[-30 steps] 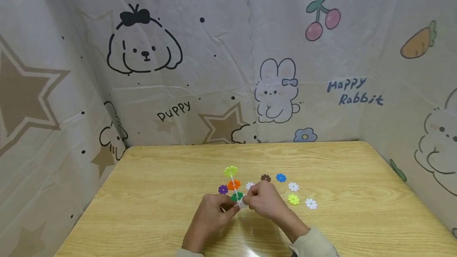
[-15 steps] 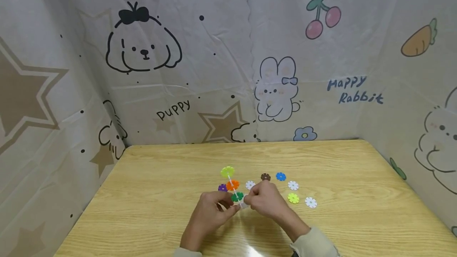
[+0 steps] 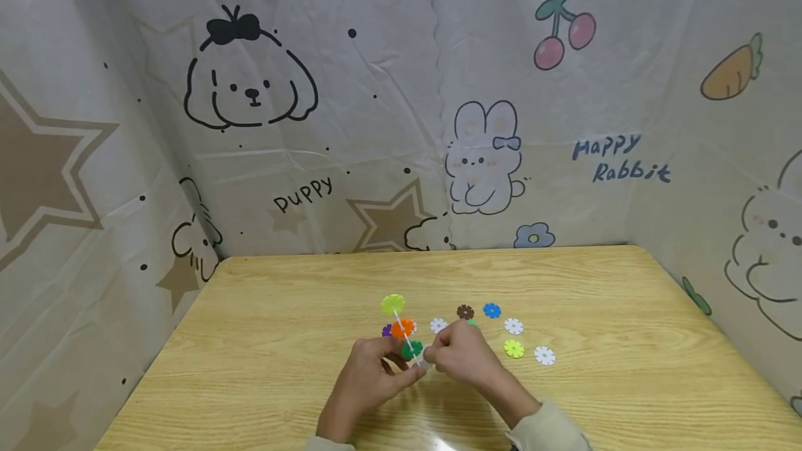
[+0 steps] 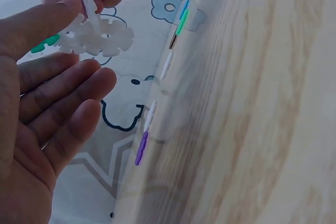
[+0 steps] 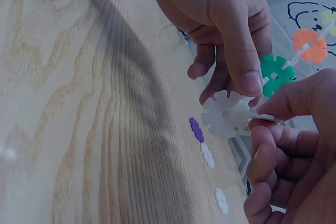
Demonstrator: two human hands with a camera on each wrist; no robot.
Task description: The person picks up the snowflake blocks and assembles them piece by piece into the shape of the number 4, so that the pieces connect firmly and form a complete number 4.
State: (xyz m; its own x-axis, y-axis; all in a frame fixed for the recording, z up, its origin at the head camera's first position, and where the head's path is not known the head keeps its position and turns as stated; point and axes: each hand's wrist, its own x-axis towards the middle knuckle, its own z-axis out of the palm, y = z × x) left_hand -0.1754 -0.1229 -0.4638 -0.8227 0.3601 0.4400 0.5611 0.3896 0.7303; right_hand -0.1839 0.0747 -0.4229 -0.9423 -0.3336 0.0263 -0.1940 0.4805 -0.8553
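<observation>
A chain of notched snowflake discs leans up and away to the left between my hands. Its top disc is yellow-green (image 3: pixel 393 304), followed by an orange disc (image 3: pixel 403 328) and a green disc (image 5: pixel 276 75), with white discs edge-on linking them. My left hand (image 3: pixel 374 373) pinches the lower end between thumb and fingers, at a white disc (image 5: pixel 223 114) below the green one. From the other side my right hand (image 3: pixel 465 355) pinches another white disc (image 5: pixel 266 117), seen edge-on and meeting the first. In the left wrist view, white discs (image 4: pixel 118 38) overlap beside my left thumb.
Loose discs lie on the wooden table (image 3: pixel 263 326): purple (image 3: pixel 387 330), brown (image 3: pixel 466 312), blue (image 3: pixel 492 310), yellow (image 3: pixel 514 349) and several white, including one at the right (image 3: pixel 544 355). A green disc (image 3: pixel 473 323) shows partly behind my right hand. A printed cloth (image 3: pixel 388 131) hangs behind.
The chain's top has swung left, so it leans more than before. Both hands stay nearly in place with the same pinch, and part of a loose green disc now shows behind my right hand.
</observation>
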